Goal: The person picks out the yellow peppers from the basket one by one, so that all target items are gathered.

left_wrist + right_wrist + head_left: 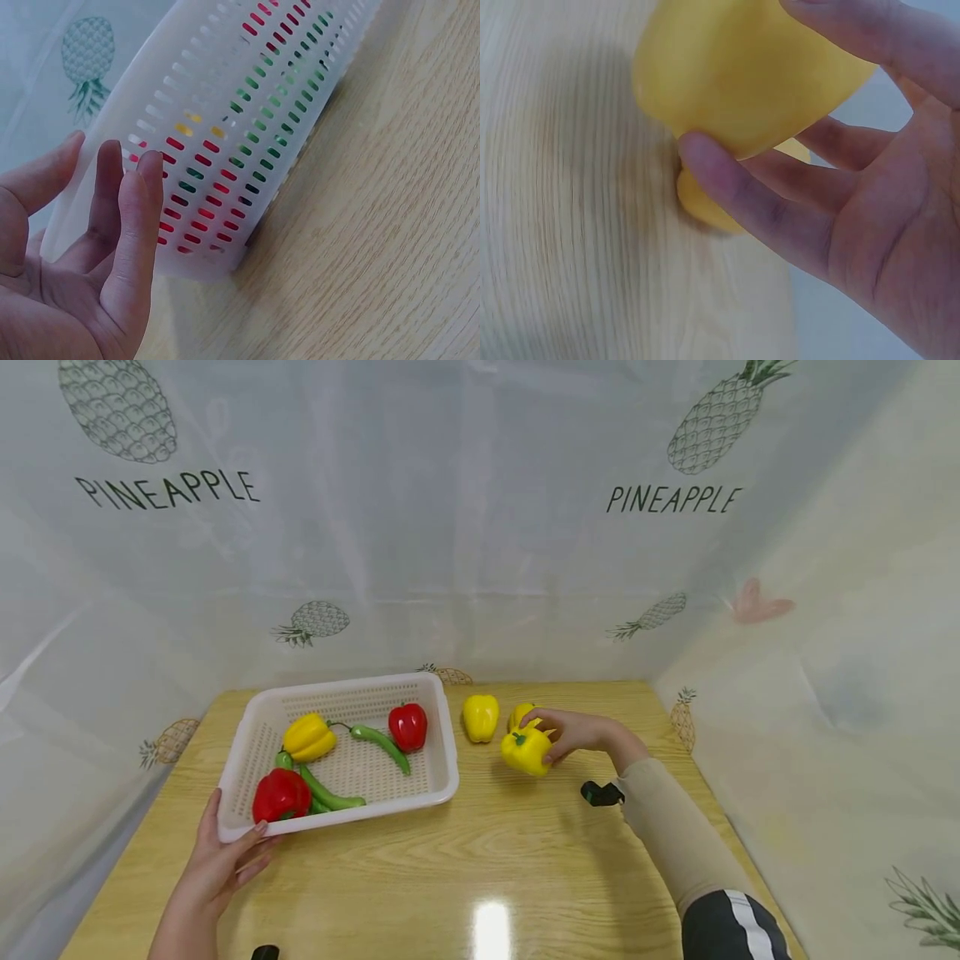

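Pineapple-print sheet (480, 543) hangs on the far side & down L and R. Wood table (420, 885) in front of me. On its L half, white basket (360, 814), long axis approx L–R, R end a bit farther from me than the L.

My L hand (217, 862) is at the basket's near-L corner, thumb & fingers bent round it; how hard they press, can't tell. My R hand (577, 733) is over on the R, clamped on the held yellow pepper (527, 754), which looks off the table, stem end turned L & twd me.

Key bit: basket lies L of the held yellow pepper, R rim apart from it, abt level near–far. L hand's the nearer one to the basket, touching it; R hand's well apart. Lone yellow pepper (480, 718) sits btwn rim & R hand, slightly far side, long axis approx near–far. Rear yellow pepper (519, 716), part hidden, is just beyond the held one.

In basket: near-L red pepper (282, 795), R-end red pepper (408, 727), far-L yellow pepper (309, 737). Slimmest: green chillies (386, 747), one mid-basket, others by the near-L red.
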Action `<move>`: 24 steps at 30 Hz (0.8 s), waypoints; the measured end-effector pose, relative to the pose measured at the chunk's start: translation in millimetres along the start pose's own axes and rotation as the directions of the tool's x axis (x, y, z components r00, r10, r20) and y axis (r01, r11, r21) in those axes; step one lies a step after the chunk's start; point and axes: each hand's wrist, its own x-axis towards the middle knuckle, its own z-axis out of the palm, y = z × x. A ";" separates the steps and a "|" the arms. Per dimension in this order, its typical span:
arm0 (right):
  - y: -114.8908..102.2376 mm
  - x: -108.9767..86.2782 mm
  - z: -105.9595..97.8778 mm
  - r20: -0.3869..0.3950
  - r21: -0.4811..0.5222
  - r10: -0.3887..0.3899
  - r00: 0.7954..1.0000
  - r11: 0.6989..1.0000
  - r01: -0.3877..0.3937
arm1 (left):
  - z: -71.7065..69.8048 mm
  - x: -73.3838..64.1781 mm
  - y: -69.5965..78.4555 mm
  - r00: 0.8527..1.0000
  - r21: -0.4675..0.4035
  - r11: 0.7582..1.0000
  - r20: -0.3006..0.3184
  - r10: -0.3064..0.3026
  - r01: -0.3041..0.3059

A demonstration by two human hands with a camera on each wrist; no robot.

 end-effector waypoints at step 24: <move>51.5 -31.2 -18.7 -0.121 0.199 -0.111 0.986 0.971 0.134 | -2.5 -0.3 -4.4 0.998 0.026 0.998 0.028 0.058 -0.059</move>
